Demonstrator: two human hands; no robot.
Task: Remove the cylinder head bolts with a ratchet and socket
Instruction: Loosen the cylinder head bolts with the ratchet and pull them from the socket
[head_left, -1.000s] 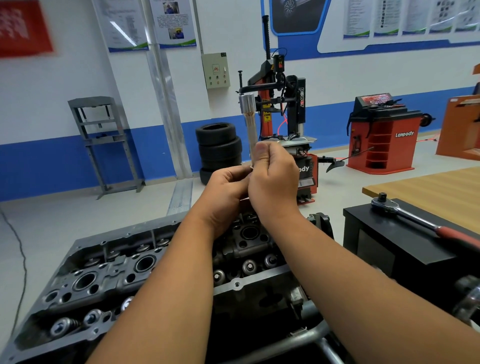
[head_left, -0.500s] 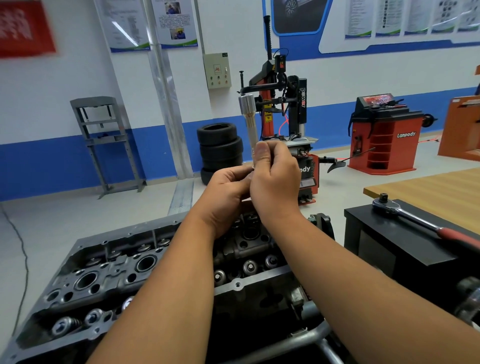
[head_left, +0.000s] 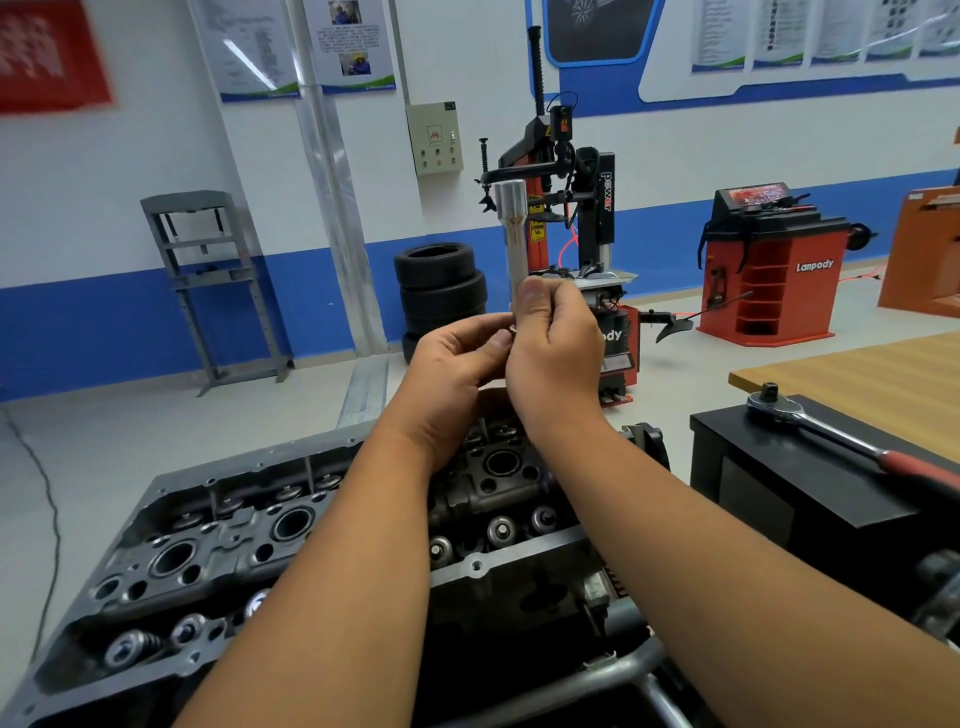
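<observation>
Both my hands meet at the middle of the frame, raised above the engine. Going from the left: my left hand (head_left: 457, 364) has its fingers curled in toward the lower end of the long socket (head_left: 514, 234), pinching something small and silvery at its base that I cannot make out. Just right of it, touching it, my right hand (head_left: 556, 343) is clenched round the socket's lower shaft, thumb up along it, so the chrome socket stands upright above my knuckles with its wider end on top.

Below my forearms, across the lower left and centre of the frame, lies the cylinder head (head_left: 218, 551), its round bores and valve springs facing up. At the right edge, the ratchet (head_left: 831, 436) lies untouched on a black box (head_left: 810, 499), its head toward the centre and its red grip running off toward the lower right, well apart from my hands. Behind it a wooden bench (head_left: 872, 374) shows at the right edge.
</observation>
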